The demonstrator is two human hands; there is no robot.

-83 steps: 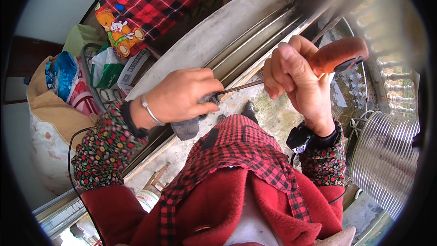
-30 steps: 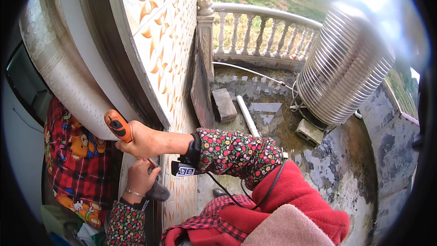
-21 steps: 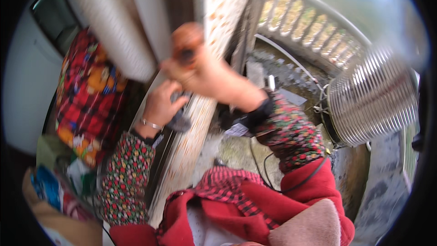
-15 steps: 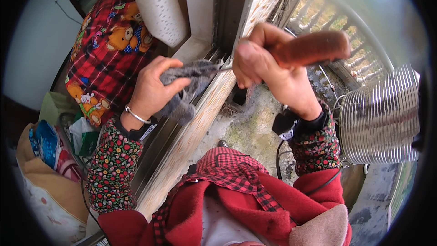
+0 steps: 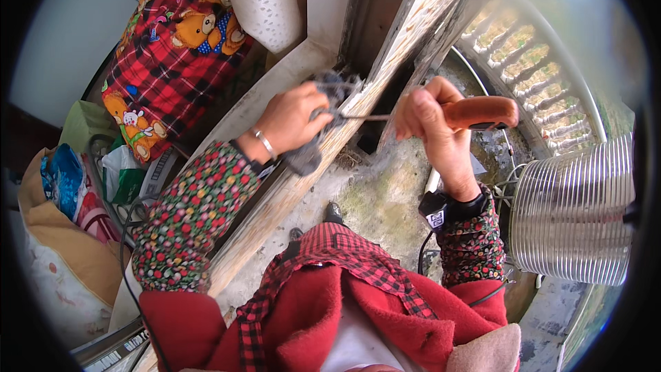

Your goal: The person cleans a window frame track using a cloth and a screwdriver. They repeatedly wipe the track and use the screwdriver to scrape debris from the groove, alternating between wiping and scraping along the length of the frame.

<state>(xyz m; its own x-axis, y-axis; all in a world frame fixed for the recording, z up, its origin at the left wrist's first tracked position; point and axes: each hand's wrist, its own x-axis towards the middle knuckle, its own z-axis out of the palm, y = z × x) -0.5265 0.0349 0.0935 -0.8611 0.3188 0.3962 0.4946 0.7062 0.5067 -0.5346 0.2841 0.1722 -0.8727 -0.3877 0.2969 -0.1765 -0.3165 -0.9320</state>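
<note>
My right hand [image 5: 437,127] is closed around a screwdriver-like tool [image 5: 482,111] with an orange-brown handle. Its thin metal shaft points left across the patterned sill edge, its tip reaching a grey rag [image 5: 306,157]. My left hand [image 5: 292,120] grips that rag, bunched over the dark window track beside the frame. Part of the rag hangs below my fingers onto the sill edge [image 5: 275,213]. Where exactly the tool's tip ends is hidden in the cloth.
Indoors on the left lie a red plaid teddy-bear cover [image 5: 186,48] and bags [image 5: 65,186]. A ribbed metal cylinder [image 5: 575,210] stands at the right, near a white balustrade [image 5: 527,62]. Mossy concrete [image 5: 385,179] lies below. Cables hang from both sleeves.
My left hand has turned back-up and moved right with the rag. My right hand has lowered slightly, bringing the tool's handle down. The whole view has shifted a little.
</note>
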